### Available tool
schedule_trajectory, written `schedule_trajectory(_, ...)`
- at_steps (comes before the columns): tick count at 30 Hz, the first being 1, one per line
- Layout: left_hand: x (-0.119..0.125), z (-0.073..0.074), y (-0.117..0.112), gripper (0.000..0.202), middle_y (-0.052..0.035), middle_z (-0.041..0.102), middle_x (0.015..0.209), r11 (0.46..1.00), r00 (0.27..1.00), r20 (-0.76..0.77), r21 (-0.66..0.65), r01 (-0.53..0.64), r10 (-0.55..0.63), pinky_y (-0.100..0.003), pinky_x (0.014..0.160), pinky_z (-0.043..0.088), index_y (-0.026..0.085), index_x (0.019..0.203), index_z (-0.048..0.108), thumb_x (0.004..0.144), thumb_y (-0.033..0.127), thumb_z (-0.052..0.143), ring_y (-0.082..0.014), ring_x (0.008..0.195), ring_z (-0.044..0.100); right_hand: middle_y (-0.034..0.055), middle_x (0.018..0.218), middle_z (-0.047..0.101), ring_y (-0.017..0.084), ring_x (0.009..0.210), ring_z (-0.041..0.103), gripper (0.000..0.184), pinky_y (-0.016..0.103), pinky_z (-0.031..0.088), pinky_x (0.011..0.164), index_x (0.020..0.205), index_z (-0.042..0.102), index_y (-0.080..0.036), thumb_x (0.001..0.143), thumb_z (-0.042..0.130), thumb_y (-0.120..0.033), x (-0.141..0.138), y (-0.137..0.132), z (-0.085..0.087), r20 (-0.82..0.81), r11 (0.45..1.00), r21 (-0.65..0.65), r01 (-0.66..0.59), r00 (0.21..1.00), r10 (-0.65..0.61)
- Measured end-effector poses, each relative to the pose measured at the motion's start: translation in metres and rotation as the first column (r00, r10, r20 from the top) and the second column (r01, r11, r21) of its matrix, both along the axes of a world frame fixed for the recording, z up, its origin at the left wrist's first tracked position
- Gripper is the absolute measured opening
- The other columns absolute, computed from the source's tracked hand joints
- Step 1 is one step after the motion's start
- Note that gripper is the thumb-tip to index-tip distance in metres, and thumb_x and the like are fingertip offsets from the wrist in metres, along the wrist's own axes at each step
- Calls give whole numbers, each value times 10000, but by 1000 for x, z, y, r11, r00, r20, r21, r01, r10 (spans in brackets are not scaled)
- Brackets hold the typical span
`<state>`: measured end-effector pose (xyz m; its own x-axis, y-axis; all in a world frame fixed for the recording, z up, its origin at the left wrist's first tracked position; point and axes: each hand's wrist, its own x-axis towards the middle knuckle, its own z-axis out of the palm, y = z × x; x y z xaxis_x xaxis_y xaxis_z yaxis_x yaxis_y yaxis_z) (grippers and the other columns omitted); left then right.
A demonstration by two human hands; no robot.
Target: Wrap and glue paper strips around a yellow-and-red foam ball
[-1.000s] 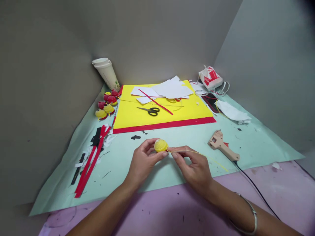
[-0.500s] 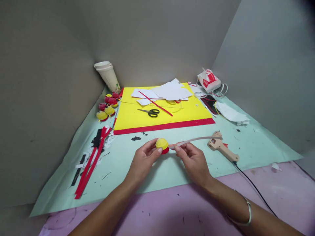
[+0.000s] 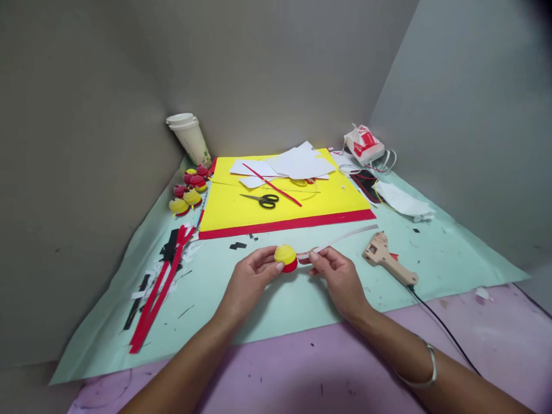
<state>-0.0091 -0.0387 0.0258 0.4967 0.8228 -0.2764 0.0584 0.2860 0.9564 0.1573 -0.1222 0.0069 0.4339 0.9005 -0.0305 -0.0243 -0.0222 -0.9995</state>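
My left hand (image 3: 252, 276) is closed around a small ribbed cap-like piece (image 3: 285, 254), a yellow dome with a red part beneath. My right hand (image 3: 334, 276) pinches a thin pale strip (image 3: 349, 234) between thumb and fingers. One end of the strip reaches the red side of the cap-like piece; whether it is fixed there I cannot tell. Its free end points up and right, near a beige glue gun (image 3: 390, 259) lying on the mat with its cord running toward me.
A pale green mat (image 3: 259, 313) covers the table. Scissors (image 3: 264, 200) and white paper (image 3: 304, 161) lie on a yellow sheet (image 3: 233, 215). At left are red strips (image 3: 155, 305), several finished-looking caps (image 3: 192, 197) and a white cup (image 3: 190, 138). A tissue pack (image 3: 364, 144) stands back right.
The strip's free end has swung upward and left, away from the glue gun. My right hand has moved very slightly; both hands keep their hold. The view has shifted a little.
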Motion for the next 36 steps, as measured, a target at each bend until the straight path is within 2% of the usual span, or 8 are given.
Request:
schedule_trajectory(6,-1,-1,3,477,-119,711,1094,999,1000,-23,49,11,-10,-401,933,491,155,1116,641,709,341,805,-256,1008,673,79,975,756,198,823,661,276,323,519,715,820,652,-200,874,626,-470,2,1,-5,-69,999,45,-26,997,29)
schedule_trajectory(12,-1,-4,4,478,-111,710,1093,997,998,-21,47,53,-52,-404,939,480,165,1120,649,708,351,804,-251,999,665,83,973,758,213,903,676,265,305,522,703,827,649,-201,870,638,-463,4,1,-9,-116,997,72,-40,992,48)
schedule_trajectory(21,-2,-10,6,487,-101,716,1118,993,993,27,42,112,-113,-399,961,478,178,1146,646,718,344,810,-253,1033,663,75,958,760,207,875,682,257,299,507,688,823,648,-202,869,648,-455,4,0,-13,-145,995,83,-50,987,62)
schedule_trajectory(36,0,-17,7,505,-110,694,1177,989,986,77,26,144,-146,-432,1021,454,192,1176,642,719,334,805,-266,1102,637,80,960,759,204,835,679,273,329,536,717,823,660,-203,865,635,-471,5,0,-14,-73,996,70,-61,995,66)
